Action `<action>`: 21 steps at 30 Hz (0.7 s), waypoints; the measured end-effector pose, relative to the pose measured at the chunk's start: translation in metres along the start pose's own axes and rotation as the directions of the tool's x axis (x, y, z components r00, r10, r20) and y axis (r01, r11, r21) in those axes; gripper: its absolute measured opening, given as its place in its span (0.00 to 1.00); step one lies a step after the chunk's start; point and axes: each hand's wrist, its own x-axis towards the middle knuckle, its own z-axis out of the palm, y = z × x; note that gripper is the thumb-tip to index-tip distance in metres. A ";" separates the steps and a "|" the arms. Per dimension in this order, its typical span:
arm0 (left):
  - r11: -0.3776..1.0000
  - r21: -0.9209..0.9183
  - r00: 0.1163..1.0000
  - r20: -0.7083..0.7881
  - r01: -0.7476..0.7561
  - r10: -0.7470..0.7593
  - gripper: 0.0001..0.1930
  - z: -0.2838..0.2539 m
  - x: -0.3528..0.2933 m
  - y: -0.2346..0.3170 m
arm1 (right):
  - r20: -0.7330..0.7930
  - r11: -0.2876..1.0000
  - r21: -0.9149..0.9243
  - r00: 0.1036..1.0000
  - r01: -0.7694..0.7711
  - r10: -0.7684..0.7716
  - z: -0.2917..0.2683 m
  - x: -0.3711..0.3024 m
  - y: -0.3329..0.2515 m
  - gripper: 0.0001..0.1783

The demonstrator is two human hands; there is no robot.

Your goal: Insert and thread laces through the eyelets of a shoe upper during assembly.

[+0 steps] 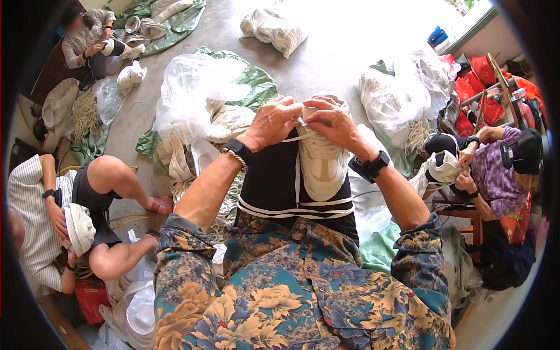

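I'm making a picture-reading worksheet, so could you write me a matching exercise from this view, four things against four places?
Things
1. Cream lace-up shoe with a rounded toe
2. Thin tan braided-cord bracelet
3. Lumpy white wrapped bundle
4. Purple patterned short-sleeved shirt

Places
A. Worn by the seated co-worker at the right
B. On the left wrist, beside a black band
C. On a black-clad lap, with the left hand and right hand at its far end
D. On the grey floor, at the top centre

Pairs: 1-C, 2-B, 3-D, 4-A
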 end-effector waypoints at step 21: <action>0.888 -0.358 0.950 -0.013 0.288 -0.313 0.04 0.023 0.049 0.062 | -0.235 0.904 0.245 0.883 -0.351 0.407 -0.050 -0.049 -0.001 0.08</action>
